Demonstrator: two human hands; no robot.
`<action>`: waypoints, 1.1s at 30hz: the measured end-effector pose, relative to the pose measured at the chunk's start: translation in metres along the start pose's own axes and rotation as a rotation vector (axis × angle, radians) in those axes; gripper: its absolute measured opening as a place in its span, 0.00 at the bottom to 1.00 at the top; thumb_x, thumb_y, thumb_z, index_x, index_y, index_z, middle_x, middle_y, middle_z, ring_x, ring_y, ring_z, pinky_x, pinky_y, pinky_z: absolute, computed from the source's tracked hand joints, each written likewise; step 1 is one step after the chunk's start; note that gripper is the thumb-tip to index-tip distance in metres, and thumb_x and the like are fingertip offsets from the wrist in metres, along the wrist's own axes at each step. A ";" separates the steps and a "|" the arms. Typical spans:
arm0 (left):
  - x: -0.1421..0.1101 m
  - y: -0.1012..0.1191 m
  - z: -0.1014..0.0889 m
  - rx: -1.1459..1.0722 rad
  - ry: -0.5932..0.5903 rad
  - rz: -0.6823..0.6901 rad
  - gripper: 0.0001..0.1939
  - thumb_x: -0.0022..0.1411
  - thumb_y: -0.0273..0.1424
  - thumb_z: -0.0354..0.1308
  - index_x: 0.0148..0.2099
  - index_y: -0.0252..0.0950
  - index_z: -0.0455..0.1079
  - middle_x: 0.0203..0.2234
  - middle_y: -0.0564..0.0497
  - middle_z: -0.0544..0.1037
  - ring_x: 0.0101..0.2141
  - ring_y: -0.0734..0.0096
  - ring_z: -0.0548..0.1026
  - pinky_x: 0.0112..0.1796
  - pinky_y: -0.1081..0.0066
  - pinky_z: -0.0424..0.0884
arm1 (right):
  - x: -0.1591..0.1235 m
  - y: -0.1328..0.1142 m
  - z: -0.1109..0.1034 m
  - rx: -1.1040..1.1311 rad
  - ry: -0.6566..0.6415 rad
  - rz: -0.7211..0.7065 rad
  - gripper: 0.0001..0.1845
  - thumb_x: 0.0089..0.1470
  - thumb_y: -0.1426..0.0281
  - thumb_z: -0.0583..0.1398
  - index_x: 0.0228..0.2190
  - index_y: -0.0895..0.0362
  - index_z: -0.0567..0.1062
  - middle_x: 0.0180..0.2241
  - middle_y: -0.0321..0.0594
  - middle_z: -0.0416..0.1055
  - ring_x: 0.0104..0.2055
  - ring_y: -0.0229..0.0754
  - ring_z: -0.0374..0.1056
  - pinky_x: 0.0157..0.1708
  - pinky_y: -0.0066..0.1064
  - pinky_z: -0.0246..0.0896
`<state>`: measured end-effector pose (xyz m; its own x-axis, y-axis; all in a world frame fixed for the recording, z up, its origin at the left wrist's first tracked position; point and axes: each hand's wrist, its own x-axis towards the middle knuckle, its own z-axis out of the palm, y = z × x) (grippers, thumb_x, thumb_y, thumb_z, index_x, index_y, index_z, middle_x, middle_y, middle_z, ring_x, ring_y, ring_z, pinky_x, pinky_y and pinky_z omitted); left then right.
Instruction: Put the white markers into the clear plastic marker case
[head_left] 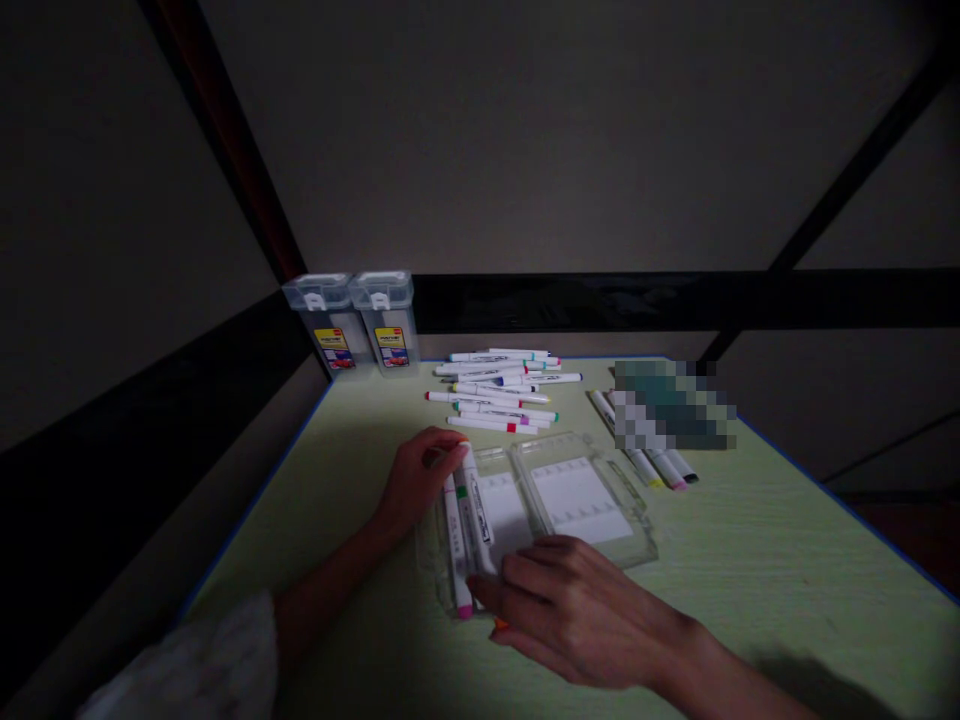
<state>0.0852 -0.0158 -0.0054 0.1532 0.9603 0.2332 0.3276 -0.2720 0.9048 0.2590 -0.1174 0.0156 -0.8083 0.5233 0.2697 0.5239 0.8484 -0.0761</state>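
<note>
A clear plastic marker case lies open on the pale green table. Several white markers with coloured caps lie side by side in its left half. My left hand curls round the far ends of these markers, fingers closed against them. My right hand rests at their near ends, fingers bent and pressing on the marker tips; an orange cap shows under it.
A heap of loose white markers lies further back. Two closed clear marker boxes stand at the far left corner. A few more markers lie at the right beside a blurred-out patch. The table has a blue edge.
</note>
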 end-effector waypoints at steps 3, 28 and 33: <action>0.001 -0.002 0.000 -0.029 0.029 0.041 0.08 0.51 0.31 0.54 0.33 0.32 0.71 0.28 0.51 0.74 0.31 0.73 0.71 0.33 0.74 0.65 | 0.001 0.000 -0.001 -0.004 -0.011 0.027 0.16 0.58 0.63 0.46 0.43 0.57 0.65 0.27 0.37 0.69 0.26 0.37 0.63 0.27 0.32 0.53; 0.004 -0.006 -0.001 -0.185 0.061 -0.031 0.11 0.50 0.34 0.55 0.33 0.32 0.70 0.29 0.50 0.74 0.31 0.72 0.69 0.33 0.73 0.64 | -0.001 0.017 -0.013 -0.098 0.092 0.278 0.14 0.58 0.68 0.46 0.39 0.58 0.69 0.27 0.39 0.67 0.30 0.39 0.61 0.34 0.33 0.47; 0.004 -0.008 -0.001 -0.186 0.048 -0.052 0.10 0.49 0.34 0.55 0.31 0.32 0.70 0.27 0.51 0.74 0.29 0.73 0.69 0.32 0.74 0.64 | -0.006 0.032 -0.020 -0.148 0.097 0.463 0.12 0.57 0.70 0.48 0.38 0.58 0.69 0.28 0.39 0.68 0.31 0.40 0.62 0.36 0.33 0.47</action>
<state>0.0828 -0.0098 -0.0112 0.0941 0.9758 0.1972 0.1552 -0.2100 0.9653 0.2858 -0.0953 0.0306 -0.4568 0.8267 0.3285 0.8602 0.5046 -0.0739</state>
